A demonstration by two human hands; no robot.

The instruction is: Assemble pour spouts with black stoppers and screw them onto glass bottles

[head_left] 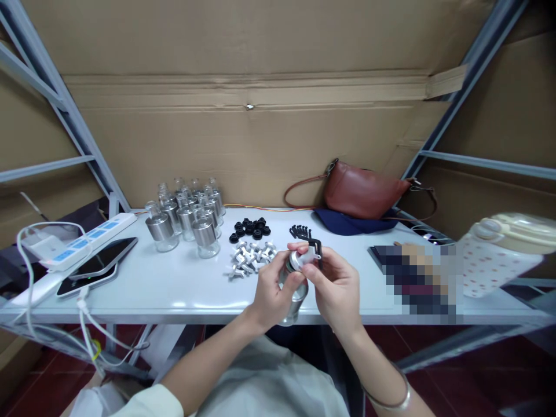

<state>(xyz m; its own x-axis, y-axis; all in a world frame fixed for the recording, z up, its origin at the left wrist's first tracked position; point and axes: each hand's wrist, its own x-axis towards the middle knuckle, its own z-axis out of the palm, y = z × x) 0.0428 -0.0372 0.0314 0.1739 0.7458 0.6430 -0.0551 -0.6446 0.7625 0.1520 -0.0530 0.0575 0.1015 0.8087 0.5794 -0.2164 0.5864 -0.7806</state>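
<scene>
My left hand (pixel 273 289) is closed around the neck of a glass bottle (pixel 296 304) with a metal band, held tilted over the front edge of the table. A silvery-white cap (pixel 299 259) sits at its mouth. My right hand (pixel 339 285) is closed at the cap, its thumb on the cap's side and its fingers near a black bent handle (pixel 319 248). Just beyond lie several slim black handles (pixel 299 232). To the left are piles of silvery-white cap parts (pixel 252 258) and black stoppers (pixel 248 228).
Several banded glass bottles (pixel 205 236) stand at the back left. Phones (pixel 103 259) and a power strip (pixel 98 238) with cables occupy the left end. A brown bag (pixel 362 190) rests on a navy cap (pixel 347 223); a dotted bottle (pixel 493 255) stands right.
</scene>
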